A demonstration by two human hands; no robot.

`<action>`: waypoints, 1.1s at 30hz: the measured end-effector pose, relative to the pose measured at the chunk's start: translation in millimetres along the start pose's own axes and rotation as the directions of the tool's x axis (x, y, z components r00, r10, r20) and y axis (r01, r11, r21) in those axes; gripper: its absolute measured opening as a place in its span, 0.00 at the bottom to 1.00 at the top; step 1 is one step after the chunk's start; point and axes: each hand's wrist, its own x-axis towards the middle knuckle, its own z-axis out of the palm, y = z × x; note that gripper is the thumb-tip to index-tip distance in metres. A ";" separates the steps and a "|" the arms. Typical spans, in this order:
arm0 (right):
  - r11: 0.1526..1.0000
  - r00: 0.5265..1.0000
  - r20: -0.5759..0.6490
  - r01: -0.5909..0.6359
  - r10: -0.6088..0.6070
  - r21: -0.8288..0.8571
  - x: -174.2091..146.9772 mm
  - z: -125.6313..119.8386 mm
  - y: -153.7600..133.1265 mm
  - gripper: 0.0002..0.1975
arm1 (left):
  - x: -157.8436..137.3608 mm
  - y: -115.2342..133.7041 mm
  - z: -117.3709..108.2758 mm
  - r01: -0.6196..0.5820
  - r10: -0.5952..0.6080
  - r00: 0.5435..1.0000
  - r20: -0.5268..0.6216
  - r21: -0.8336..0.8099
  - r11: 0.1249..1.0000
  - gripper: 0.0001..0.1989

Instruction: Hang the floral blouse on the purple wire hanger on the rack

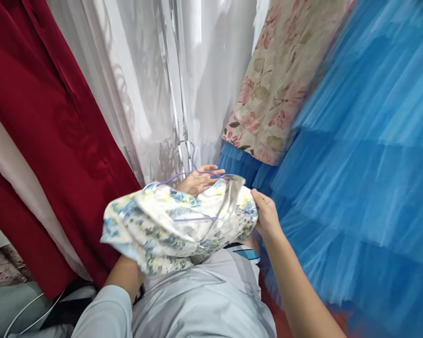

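Observation:
A white garment (pixel 169 230) with a blue and yellow flower print is spread in front of my body, draped across my left forearm. A thin purple hanger (pixel 178 176) runs through its neckline, with the hook pointing up and away from me. My left hand (pixel 201 180) comes out behind the garment's far edge, beside the hanger. Its fingers are stretched out and apart; the wrist is covered by the cloth. At the garment's right end, my right hand (pixel 266 211) is closed on the cloth, thumb on top.
Dark red cloth (pixel 66 117) hangs at the left. White gowns (pixel 211 70) and a metal stand (pixel 178 94) are ahead. A pink-flowered cream dress (pixel 264 98) and a tiered blue tulle skirt (pixel 356 164) hang close at the right. A white cord (pixel 28 312) lies lower left.

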 end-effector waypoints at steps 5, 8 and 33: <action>0.994 0.986 -0.133 0.108 -0.102 0.036 28.5 9.2 -5.9 0.16 | -53.5 -23.3 -56.3 -0.185 0.167 0.888 -0.429 -0.002 0.983 0.27; 0.984 0.966 -0.220 0.155 -0.133 0.089 40.6 16.8 -4.3 0.16 | -93.4 -24.7 -74.5 -0.304 0.291 0.711 -0.640 0.094 0.948 0.35; 0.808 0.951 0.216 0.304 -0.222 -0.504 -59.6 83.3 127.7 0.17 | -135.7 -100.6 -37.8 -0.134 0.364 0.106 -0.925 0.350 0.927 0.21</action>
